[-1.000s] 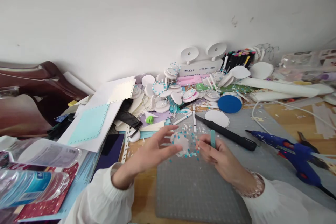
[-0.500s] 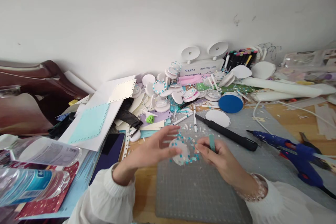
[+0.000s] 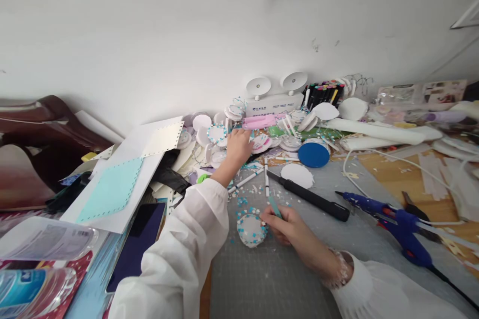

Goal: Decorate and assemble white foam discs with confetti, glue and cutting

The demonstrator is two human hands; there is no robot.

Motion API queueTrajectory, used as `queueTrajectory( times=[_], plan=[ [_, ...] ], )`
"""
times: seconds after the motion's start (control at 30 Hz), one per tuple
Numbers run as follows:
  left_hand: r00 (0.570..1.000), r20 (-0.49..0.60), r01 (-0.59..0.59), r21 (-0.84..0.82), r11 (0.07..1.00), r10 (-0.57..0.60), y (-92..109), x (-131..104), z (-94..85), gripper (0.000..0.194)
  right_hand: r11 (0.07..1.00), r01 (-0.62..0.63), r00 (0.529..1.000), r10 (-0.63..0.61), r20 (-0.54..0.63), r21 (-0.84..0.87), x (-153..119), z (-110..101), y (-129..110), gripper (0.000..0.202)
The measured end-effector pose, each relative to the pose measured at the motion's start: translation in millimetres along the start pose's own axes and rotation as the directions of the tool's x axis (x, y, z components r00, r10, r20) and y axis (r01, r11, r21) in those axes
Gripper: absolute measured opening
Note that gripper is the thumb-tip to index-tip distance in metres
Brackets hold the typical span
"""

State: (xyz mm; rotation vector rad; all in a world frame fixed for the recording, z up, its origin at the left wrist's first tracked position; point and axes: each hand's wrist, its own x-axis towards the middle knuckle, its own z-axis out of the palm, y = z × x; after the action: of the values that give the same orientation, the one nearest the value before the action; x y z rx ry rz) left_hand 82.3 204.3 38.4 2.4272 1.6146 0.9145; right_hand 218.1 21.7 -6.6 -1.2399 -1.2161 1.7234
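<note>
My left hand (image 3: 240,147) reaches far forward into the pile of white discs, fingers bent and close together. Its fingertips are hidden, so what they grip is not visible. On the grey cutting mat (image 3: 269,279) lies a round white disc (image 3: 252,230), its rim dotted with small blue and white pieces. My right hand (image 3: 286,227) is closed beside that disc, thumb and forefinger at its right edge. A flat teal strip-like tool (image 3: 275,206) sticks up out of the right hand; its lower end is hidden. Loose blue and white bits (image 3: 241,201) are scattered just behind the disc.
A black knife-like tool (image 3: 314,198) and white pens (image 3: 267,177) lie behind my right hand. A blue glue gun (image 3: 396,224) with its cord is at right. A blue round lid (image 3: 313,154) and white discs (image 3: 297,175) stand further back. A phone (image 3: 136,241) and bottles (image 3: 35,289) are at left.
My left hand has let go of the decorated disc and moved forward to the pile. The disc now rests on the mat. My right hand stays beside it with the teal tool.
</note>
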Motion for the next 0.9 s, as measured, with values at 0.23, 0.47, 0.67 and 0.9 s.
queueTrajectory(
  times=[0.23,0.47,0.67,0.9],
  plan=[
    [0.989,-0.114,-0.102,-0.018,0.995,0.099,1.8,6.1,-28.2,0.013,0.996,0.051,0.998,-0.053,-0.023,-0.071,1.0,0.2,-1.7,0.041],
    [0.89,-0.35,-0.343,-0.091,0.935,0.292,27.2,-43.2,-102.1,0.01,0.911,0.22,0.953,-0.277,-0.122,-0.349,3.2,-1.7,1.7,0.035],
    [0.795,-0.41,-0.479,0.026,0.877,0.447,25.6,-126.8,-136.3,0.025,0.749,0.241,0.874,-0.444,-0.197,-0.617,0.0,-14.1,3.1,0.022],
    [0.815,-0.438,-0.425,-0.008,0.905,0.379,17.3,-191.4,-137.0,0.032,0.48,0.236,0.788,-0.603,-0.123,-0.845,9.1,-31.9,8.3,0.009]
  ],
)
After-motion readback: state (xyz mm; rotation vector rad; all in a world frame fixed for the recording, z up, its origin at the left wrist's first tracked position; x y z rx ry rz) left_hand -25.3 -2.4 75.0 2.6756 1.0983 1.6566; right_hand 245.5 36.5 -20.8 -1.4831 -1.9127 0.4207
